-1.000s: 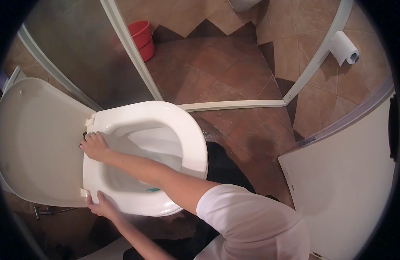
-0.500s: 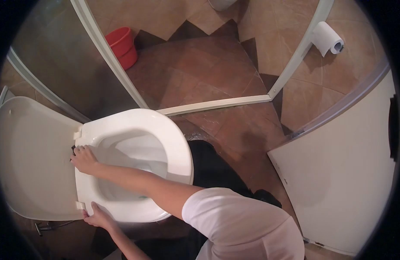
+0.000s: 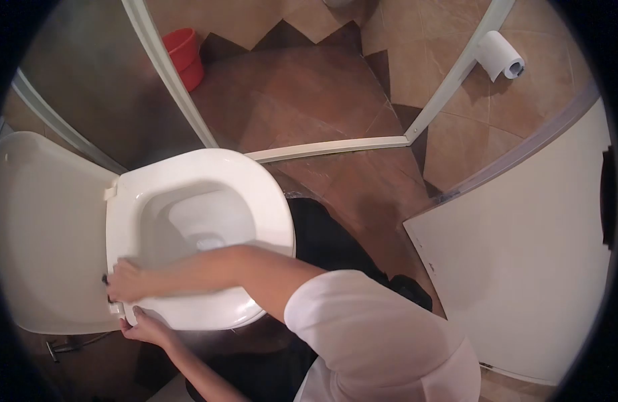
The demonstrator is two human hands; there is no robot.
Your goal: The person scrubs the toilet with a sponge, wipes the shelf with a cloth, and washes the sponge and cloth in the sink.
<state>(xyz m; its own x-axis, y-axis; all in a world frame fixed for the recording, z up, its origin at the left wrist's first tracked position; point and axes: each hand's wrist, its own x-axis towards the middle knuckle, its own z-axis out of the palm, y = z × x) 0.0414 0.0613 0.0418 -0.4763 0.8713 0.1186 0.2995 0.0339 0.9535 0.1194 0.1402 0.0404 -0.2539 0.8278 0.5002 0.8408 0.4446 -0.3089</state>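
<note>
The white toilet seat (image 3: pixel 262 194) lies down on the bowl (image 3: pixel 215 214), and its lid (image 3: pixel 51 234) stands raised at the left. My right hand (image 3: pixel 124 281), slightly blurred, reaches across the bowl to the rear of the seat. Its fingers are closed on a small dark object (image 3: pixel 105 279), mostly hidden, whose kind I cannot make out. Just below that hand is the near white hinge (image 3: pixel 116 309); the far hinge (image 3: pixel 110 189) is uncovered. My left hand (image 3: pixel 148 328) grips the near rear edge of the seat beside the hinge, thumb on top and fingers lower down.
A red bucket (image 3: pixel 185 59) stands behind the white-framed shower partition (image 3: pixel 171 80). A toilet paper roll (image 3: pixel 502 55) hangs on the tiled wall. At the right is a white door (image 3: pixel 510 248). A hose sprayer (image 3: pixel 54 348) sits below the lid.
My right hand has slid along the rear of the seat toward the near hinge, with the dark object. My left hand stays at the near edge. The whole view has shifted slightly.
</note>
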